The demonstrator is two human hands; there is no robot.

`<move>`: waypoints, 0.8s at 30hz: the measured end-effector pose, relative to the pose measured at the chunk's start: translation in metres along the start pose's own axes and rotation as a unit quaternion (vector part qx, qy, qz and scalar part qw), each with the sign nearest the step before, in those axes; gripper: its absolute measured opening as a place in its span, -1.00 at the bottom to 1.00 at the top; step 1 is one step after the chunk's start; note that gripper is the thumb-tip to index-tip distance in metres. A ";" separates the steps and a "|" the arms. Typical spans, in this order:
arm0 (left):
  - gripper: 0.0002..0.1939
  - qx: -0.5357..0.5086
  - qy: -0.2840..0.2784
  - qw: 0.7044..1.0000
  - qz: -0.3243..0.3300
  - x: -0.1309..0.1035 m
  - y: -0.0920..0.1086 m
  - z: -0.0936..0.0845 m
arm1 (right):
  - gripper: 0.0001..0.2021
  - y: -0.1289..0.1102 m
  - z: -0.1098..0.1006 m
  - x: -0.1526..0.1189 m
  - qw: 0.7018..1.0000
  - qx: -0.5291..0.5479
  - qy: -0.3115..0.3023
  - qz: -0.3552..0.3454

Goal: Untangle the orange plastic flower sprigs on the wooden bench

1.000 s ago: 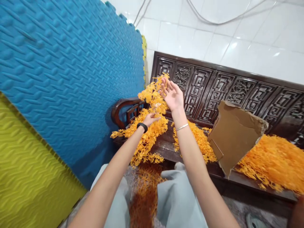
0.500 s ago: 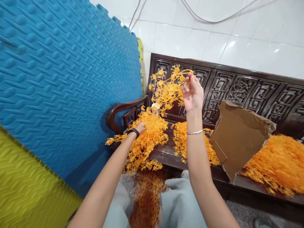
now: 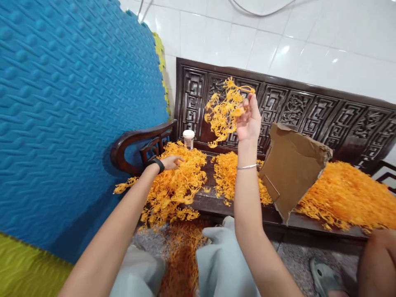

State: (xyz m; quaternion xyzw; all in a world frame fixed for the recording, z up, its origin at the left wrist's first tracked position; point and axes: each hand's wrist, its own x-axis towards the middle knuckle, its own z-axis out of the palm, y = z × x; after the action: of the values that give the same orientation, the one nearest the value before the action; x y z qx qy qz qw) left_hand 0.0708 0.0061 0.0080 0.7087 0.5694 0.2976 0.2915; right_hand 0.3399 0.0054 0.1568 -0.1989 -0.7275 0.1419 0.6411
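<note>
My right hand (image 3: 250, 117) is raised in front of the bench back, its fingers closed on the stem of an orange plastic flower sprig (image 3: 225, 113). The sprig hangs in a tangled bunch to the left of the hand. Lower left, my left hand (image 3: 172, 162) hovers over or lightly touches a heap of orange plastic sprigs (image 3: 173, 192); its fingers are stretched out and nothing shows in them. A smaller orange pile (image 3: 225, 173) lies on the bench seat (image 3: 210, 206), partly behind my right forearm.
A white-lidded tub (image 3: 188, 140) stands behind the left heap, near the wooden armrest (image 3: 123, 152). Torn cardboard (image 3: 293, 169) leans before a large orange pile (image 3: 349, 196). Blue foam matting (image 3: 77, 123) rises at left. Another person's leg (image 3: 379, 262) and a sandal (image 3: 324, 274) show lower right.
The sprig in my right hand has come away from the heap and hangs more bunched. My left hand's fingers now show above the heap. The view has shifted right, revealing another person's leg.
</note>
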 end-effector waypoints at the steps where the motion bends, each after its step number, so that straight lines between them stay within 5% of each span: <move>1: -0.76 0.005 0.004 1.000 0.008 0.000 0.012 -0.004 | -0.45 0.001 0.000 -0.001 1.000 0.003 -0.012 0.007; 5: -0.76 -0.063 0.037 0.989 0.130 -0.018 0.075 -0.017 | -0.46 -0.006 0.009 -0.003 0.998 0.031 -0.045 0.029; 10: -0.62 -0.356 0.020 0.906 0.226 -0.049 0.134 -0.013 | -0.51 -0.026 0.029 -0.008 0.992 0.091 -0.064 0.062; 16: -0.66 -0.516 0.135 0.809 0.246 -0.055 0.118 -0.023 | -0.71 -0.042 0.039 -0.018 0.981 0.091 -0.123 0.122; 21: -0.66 -0.547 0.170 0.799 0.180 -0.074 0.093 -0.021 | -0.78 -0.047 0.034 -0.044 0.973 0.036 -0.173 0.149; 24: -0.75 -0.543 0.162 0.812 0.143 -0.093 0.086 -0.011 | -0.78 -0.052 0.034 -0.075 0.982 -0.022 -0.153 0.111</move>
State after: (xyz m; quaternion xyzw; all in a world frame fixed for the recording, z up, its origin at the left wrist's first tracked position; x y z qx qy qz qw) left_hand 0.1013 -0.0996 0.0717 0.4503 0.2469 0.7068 0.4866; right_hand 0.3078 -0.0738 0.1102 -0.2685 -0.7931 0.2255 0.4980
